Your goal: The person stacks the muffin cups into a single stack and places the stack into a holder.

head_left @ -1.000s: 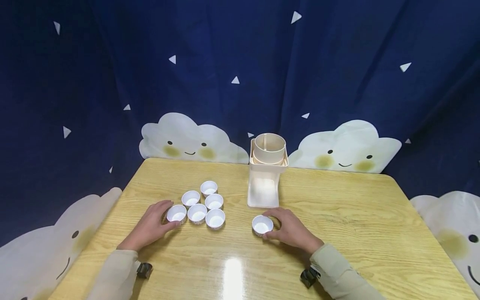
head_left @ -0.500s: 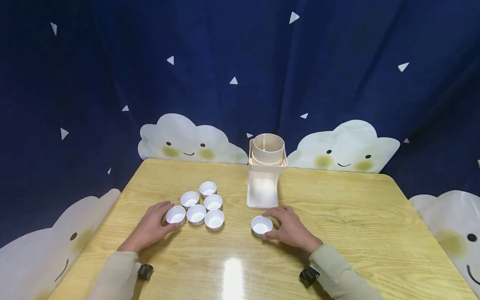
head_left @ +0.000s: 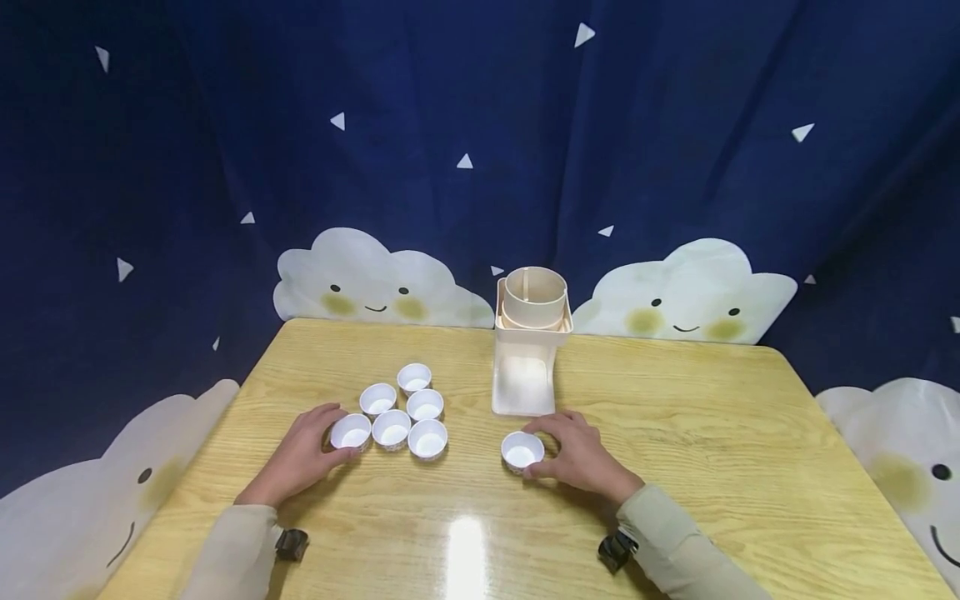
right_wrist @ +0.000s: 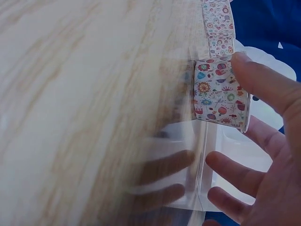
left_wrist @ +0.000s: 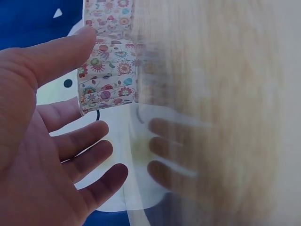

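Observation:
My left hand (head_left: 300, 457) pinches the front-left cupcake cup (head_left: 350, 432) of a cluster between thumb and index finger. In the left wrist view that cup (left_wrist: 110, 75) shows a flower-printed outside, and the other fingers are spread apart below it. On the right, my right hand (head_left: 579, 458) holds a single cupcake cup (head_left: 522, 450) by its rim side, standing upright on the table. The right wrist view has the thumb against this patterned cup (right_wrist: 220, 94), with the index fingertip hidden behind it. Several more white-lined cups (head_left: 427, 439) stand upright beside the left one.
A cream-coloured stand (head_left: 523, 387) with a round open container (head_left: 535, 296) on top stands behind the right cup. The wooden table (head_left: 675, 425) reaches back to a dark blue curtain (head_left: 420, 100) with cloud shapes. A bright glare lies on the table's front middle.

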The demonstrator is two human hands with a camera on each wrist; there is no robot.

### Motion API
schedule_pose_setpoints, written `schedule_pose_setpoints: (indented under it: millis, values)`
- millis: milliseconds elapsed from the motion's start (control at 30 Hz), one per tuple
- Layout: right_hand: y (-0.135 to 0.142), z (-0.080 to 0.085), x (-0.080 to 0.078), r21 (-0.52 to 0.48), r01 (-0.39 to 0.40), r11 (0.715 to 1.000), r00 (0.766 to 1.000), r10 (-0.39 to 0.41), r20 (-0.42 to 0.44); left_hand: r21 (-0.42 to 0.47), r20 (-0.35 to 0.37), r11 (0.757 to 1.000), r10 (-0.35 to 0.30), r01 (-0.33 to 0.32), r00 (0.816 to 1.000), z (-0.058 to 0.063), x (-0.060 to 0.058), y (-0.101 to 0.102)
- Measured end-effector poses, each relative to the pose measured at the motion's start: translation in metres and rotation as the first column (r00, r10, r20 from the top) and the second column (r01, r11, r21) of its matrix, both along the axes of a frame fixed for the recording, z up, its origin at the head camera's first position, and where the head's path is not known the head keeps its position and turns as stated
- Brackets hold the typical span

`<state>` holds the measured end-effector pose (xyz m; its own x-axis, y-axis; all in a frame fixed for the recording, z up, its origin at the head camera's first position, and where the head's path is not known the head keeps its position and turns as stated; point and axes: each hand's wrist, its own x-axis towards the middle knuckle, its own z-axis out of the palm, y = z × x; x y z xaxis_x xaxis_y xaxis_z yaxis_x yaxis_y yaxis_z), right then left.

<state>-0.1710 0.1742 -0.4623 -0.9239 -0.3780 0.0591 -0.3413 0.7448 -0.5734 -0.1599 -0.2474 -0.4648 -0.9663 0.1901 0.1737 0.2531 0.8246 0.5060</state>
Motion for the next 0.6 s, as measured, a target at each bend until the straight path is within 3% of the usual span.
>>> schedule_pose_setpoints:
  millis: [300,600]
  values:
    - [-0.0002,-0.0011,-0.0011,0.009,0.037,0.999,0.999,-0.037,0.026,0.009,0.022,1.000,0.004,-0.004,1.000,0.0052,0.0011,-0.0010]
    - [0.0015,-0.0037,-0.0010,0.014,0.019,1.000,0.999,-0.019,0.027,0.014,0.015,1.000,0.011,-0.011,1.000,0.0053,0.0014,-0.0039]
